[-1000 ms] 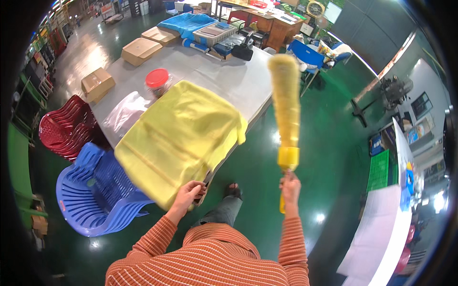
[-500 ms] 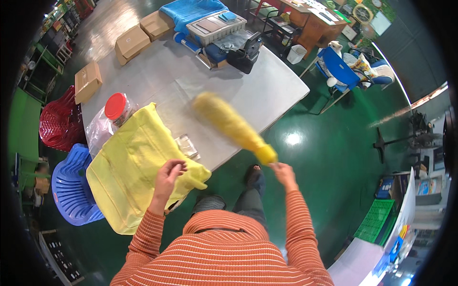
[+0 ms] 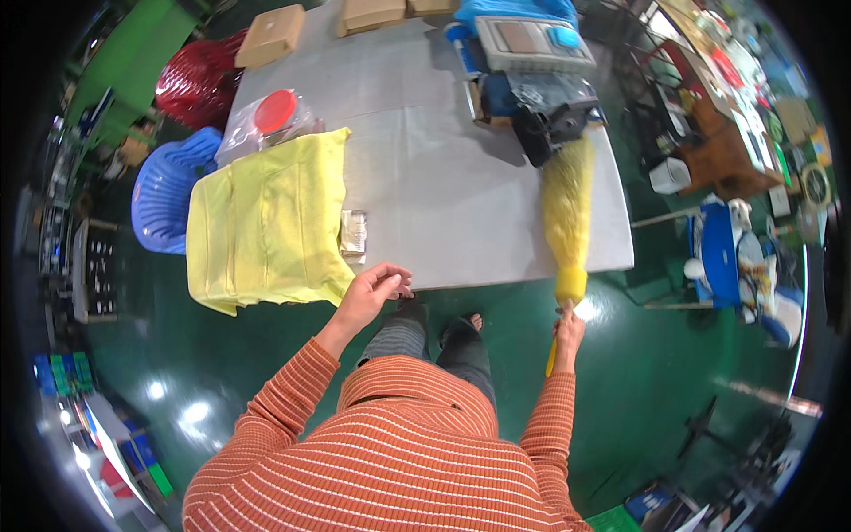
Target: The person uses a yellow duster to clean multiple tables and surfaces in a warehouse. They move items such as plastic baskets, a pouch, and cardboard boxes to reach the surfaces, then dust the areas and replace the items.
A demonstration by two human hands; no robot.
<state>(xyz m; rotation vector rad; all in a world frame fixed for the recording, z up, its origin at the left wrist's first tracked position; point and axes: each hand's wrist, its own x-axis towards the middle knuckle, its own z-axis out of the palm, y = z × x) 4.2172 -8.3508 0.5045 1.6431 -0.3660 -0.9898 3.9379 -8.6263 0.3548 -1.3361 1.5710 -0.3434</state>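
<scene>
Head view: the right hand (image 3: 567, 330) is stretched forward off the near edge of the grey table (image 3: 425, 177), fist clenched on the handle of a yellow duster (image 3: 567, 208); its fluffy head lies on the right part of the tabletop, pointing away from the person toward a black bag (image 3: 550, 129). The left hand (image 3: 377, 288) hovers at the table's near edge with the elbow bent, fingers loosely curled and holding nothing, just beside the lower corner of a yellow cloth (image 3: 266, 226). That cloth is spread over the table's left end and hangs over the edge. A small silvery packet (image 3: 353, 235) lies flat on the table, touching the cloth's right edge, near the left hand. Behind the cloth sits a clear plastic bag holding a round red lid (image 3: 275, 111). Brown cardboard boxes (image 3: 270, 35) stand along the far end of the table. A blue plastic chair (image 3: 160, 191) and a red one (image 3: 195, 84) stand left of the table
</scene>
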